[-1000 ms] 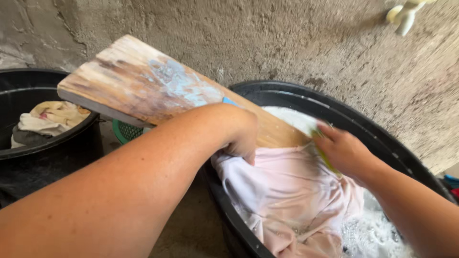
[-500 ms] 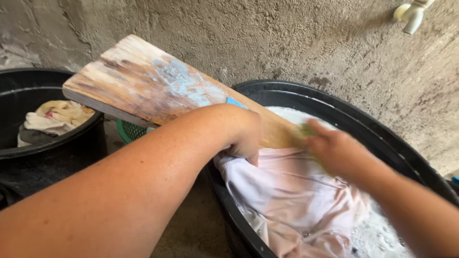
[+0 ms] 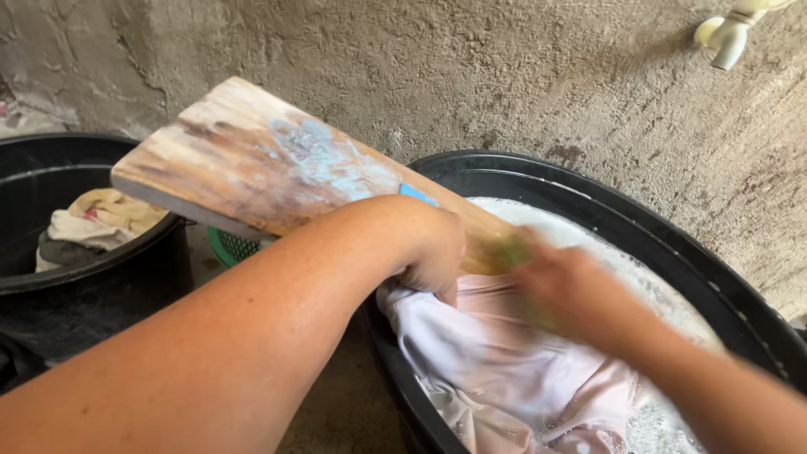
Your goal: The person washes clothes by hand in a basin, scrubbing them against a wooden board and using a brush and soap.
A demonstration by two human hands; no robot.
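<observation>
Pink cloth [image 3: 504, 370] bunched under left hand [image 3: 433, 252] fingers [image 3: 420, 282].

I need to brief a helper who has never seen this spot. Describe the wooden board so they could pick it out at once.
Find the large black tub of soapy water by the rough wall. The wooden board slopes up from it, over its rim, toward the second black tub. It is the only flat plank, worn pale and smeared with bluish soap.

We see a pale pink cloth [image 3: 504, 353] on a brown wooden board [image 3: 269, 168] smeared with light blue. Both tubs [image 3: 639, 210] are black, the foam [image 3: 588, 235] white.
</observation>
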